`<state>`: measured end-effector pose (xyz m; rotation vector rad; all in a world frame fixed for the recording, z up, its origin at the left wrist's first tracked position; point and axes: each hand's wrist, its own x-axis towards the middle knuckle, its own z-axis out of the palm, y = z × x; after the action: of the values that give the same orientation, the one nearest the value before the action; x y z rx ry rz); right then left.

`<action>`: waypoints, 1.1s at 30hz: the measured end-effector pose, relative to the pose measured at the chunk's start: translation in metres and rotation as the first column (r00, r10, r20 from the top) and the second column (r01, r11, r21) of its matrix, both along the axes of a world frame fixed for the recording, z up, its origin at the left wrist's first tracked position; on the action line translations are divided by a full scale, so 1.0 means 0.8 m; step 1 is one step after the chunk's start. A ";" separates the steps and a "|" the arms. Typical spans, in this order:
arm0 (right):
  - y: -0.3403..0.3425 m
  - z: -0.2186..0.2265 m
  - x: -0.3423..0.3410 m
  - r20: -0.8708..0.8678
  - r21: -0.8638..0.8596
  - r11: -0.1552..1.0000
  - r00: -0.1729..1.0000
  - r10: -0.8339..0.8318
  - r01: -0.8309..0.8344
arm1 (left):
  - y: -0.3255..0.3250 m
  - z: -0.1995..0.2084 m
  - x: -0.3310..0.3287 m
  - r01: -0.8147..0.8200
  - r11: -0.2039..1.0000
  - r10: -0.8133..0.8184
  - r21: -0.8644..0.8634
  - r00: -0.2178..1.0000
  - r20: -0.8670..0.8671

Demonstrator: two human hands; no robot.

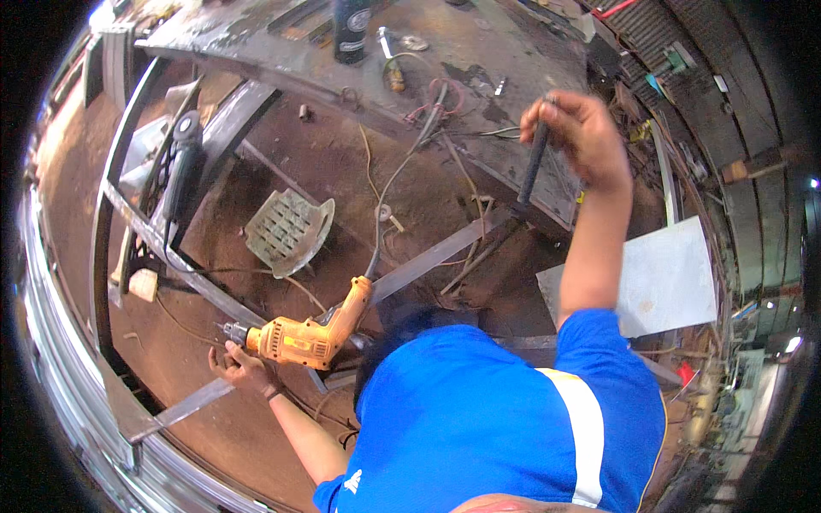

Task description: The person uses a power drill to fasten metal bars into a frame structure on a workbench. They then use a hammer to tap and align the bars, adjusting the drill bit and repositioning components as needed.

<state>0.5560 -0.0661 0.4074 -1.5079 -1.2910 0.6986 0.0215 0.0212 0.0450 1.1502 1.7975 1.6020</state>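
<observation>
At the lower left, my left hand [246, 374] is at the chuck end of a yellow corded drill [299, 340]. A finger touches the chuck; the other fingers are partly curled beside it. The drill lies on its side, its chuck pointing left and its grip slanting up to the right. My right hand [590, 141] is raised at the upper right. Its fingers close around the top of a dark, rod-shaped tool [535, 162] that hangs down, with a wider lower end near the table's edge. I cannot make out its exact kind.
A metal-topped workbench [479, 60] bears a dark bottle [351, 30] and cables. A black angle grinder [181, 162] rests by the steel frame [104, 256]. A slotted metal seat [286, 232] stands on the floor. A pale sheet [667, 278] is beside my right arm.
</observation>
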 end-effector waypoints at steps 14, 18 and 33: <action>-0.047 -0.225 0.032 -0.164 -0.383 0.886 0.924 -0.344 0.261 | 0.024 -0.051 -0.050 -0.086 0.991 0.071 0.103 0.988 0.137; -0.013 -0.274 0.035 0.188 -0.461 0.887 0.973 0.130 -0.030 | 0.030 -0.057 -0.060 -0.072 0.992 0.061 0.103 0.993 0.103; 0.043 -0.291 0.046 0.206 -0.581 0.783 0.891 0.405 -0.222 | 0.021 -0.039 -0.037 -0.270 0.963 0.270 0.026 0.962 -0.043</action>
<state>0.5931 -0.0316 0.1749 -1.9427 -1.7220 1.1539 -0.0082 0.0380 0.0138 0.9910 2.0454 1.7601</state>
